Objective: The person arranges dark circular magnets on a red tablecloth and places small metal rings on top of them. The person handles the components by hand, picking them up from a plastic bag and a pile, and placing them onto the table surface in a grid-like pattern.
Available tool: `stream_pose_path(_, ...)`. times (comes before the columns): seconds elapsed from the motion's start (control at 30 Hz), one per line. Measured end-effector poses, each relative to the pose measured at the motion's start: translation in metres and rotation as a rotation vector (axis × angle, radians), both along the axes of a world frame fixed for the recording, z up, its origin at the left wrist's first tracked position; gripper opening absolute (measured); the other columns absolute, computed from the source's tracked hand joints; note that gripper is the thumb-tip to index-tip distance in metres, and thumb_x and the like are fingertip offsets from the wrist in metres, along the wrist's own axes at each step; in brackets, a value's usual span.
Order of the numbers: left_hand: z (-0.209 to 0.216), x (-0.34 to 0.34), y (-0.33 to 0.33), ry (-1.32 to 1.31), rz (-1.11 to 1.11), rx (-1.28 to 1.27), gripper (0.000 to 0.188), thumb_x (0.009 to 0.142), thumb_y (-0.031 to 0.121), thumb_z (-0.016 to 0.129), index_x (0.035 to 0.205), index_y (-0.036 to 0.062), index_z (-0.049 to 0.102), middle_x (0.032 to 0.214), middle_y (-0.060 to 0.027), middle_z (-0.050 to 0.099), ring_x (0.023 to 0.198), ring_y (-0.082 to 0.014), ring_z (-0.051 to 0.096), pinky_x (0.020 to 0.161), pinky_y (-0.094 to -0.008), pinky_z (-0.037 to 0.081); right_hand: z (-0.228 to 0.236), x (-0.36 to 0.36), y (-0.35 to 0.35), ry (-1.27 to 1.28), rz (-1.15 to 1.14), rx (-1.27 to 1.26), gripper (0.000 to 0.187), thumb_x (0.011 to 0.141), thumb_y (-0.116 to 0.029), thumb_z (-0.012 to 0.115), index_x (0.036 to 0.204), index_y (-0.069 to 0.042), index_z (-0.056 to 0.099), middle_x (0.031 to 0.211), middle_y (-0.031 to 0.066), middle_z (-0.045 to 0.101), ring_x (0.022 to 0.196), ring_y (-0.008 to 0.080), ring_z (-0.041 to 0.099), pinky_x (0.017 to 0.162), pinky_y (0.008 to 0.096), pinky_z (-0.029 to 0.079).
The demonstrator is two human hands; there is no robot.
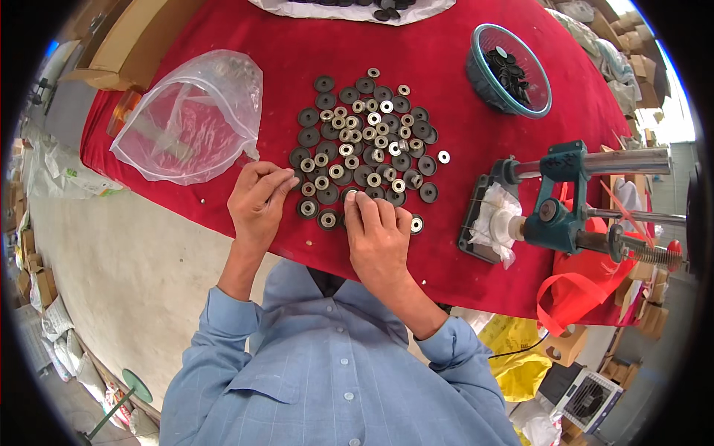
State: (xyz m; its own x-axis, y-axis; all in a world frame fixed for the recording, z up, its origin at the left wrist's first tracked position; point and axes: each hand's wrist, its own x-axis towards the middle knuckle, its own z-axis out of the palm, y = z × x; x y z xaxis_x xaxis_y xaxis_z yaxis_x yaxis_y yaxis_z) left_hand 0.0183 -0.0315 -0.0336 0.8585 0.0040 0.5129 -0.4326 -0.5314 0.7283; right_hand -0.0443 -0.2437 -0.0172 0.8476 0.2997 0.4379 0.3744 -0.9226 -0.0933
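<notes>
**Both hands at the near edge of the disc cluster**

My left grip (260,195) is at the cluster's left edge, thumb and forefinger pressed together at the tips. I cannot tell whether they pinch anything; a dark disc lies right beside them. My right grip (378,234) is at the near edge, palm down, fingers bent, tips down at a dark disc. The fingers hide the contact, so I cannot tell whether it is pinched or only touched.

The dark discs (428,192) lie in a loose cluster on the red-covered desk (446,275), in front of me and mostly beyond my hands. Silver rings (444,157) are scattered among and on top of them, most densely at the middle; one lies apart at the right. Several discs carry a ring at their centre, including one between my hands and one just right of my right fingers.

Left of the cluster, a clear bag (186,149) lies open. Beyond it stands a cardboard box (141,44). At the far edge, a white sheet (312,10) bears black pieces. A basin (487,93) at far right holds more of these. A green press (561,178) stands at right, white wrapping (494,215) around its near end. A red bag (587,286) hangs beside it, over the desk's edge.
</notes>
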Motion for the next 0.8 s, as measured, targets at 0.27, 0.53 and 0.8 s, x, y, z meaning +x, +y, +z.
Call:
stream_pose_path(0.27,0.001,-0.004,-0.001,0.005,-0.052,0.100,0.021,0.085,-0.007,0.084,0.104,0.0025,0.080,0.098,-0.0087,0.068,0.080,-0.0181,0.073,0.065,-0.0300,0.059,0.022,0.014,0.007,0.058,0.030,-0.038,0.023,0.081,-0.012,0.069,0.098,0.002,0.076,0.094,0.0092,0.058,0.090,0.0253,0.055,0.088,0.0441,0.044)
stream_pose_path(0.53,-0.001,-0.007,-0.001,0.020,-0.094,0.086,0.023,0.087,-0.010,0.081,0.107,0.0013,0.080,0.103,-0.0114,0.069,0.082,-0.0191,0.074,0.068,-0.0296,0.063,0.022,0.022,0.011,0.091,0.031,-0.024,0.015,0.078,-0.011,0.069,0.087,-0.001,0.074,0.091,0.0097,0.057,0.089,0.0260,0.055,0.089,0.0439,0.044)
stream_pose_path(0.8,-0.001,-0.009,-0.001,0.032,-0.062,0.081,0.027,0.086,-0.011,0.082,0.110,0.0016,0.082,0.108,-0.0107,0.071,0.084,-0.0172,0.072,0.072,-0.0290,0.062,0.000,-0.007,0.005,0.035,-0.048,0.081,0.044,0.086,-0.011,0.069,0.128,0.002,0.074,0.128,0.0090,0.068,0.109,0.0233,0.063,0.090,0.0403,0.043)
